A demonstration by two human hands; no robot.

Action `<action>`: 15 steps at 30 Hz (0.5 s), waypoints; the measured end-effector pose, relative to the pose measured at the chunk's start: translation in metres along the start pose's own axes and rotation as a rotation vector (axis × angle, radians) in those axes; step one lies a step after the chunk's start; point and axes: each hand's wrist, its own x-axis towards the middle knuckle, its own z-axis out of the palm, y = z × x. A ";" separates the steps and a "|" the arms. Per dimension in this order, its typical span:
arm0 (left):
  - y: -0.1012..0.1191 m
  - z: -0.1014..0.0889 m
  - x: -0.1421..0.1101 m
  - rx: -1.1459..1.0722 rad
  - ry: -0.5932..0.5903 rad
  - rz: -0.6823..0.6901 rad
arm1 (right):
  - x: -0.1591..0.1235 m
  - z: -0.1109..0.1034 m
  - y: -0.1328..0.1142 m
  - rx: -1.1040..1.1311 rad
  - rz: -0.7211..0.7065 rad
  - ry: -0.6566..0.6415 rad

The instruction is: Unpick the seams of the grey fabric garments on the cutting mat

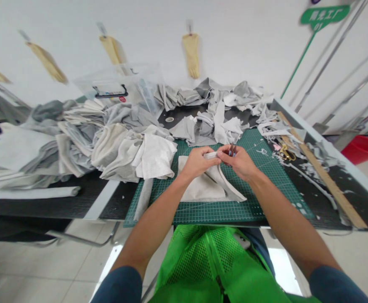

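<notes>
My left hand (197, 161) pinches the edge of a pale grey fabric piece (199, 187) lifted off the green cutting mat (259, 198). Close beside it, my right hand (239, 160) grips a small cutting tool (232, 150) held at the same fabric edge. The rest of that fabric lies flat on the mat below both hands, with a curved strip trailing toward the right.
Heaps of grey and white fabric pieces (120, 143) fill the left and far side of the dark table. A clear plastic box (120, 86) stands at the back. Gold scissors (285, 152), a long wooden ruler (322, 176) and scraps lie at right. A red bin (363, 148) sits beyond.
</notes>
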 end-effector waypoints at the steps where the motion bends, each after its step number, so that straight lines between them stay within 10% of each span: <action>1: 0.000 -0.002 0.000 -0.043 -0.006 -0.002 | 0.000 -0.001 0.000 -0.004 -0.008 0.003; 15: -0.009 -0.004 0.004 -0.408 0.015 -0.131 | -0.001 -0.002 -0.005 0.097 -0.026 0.008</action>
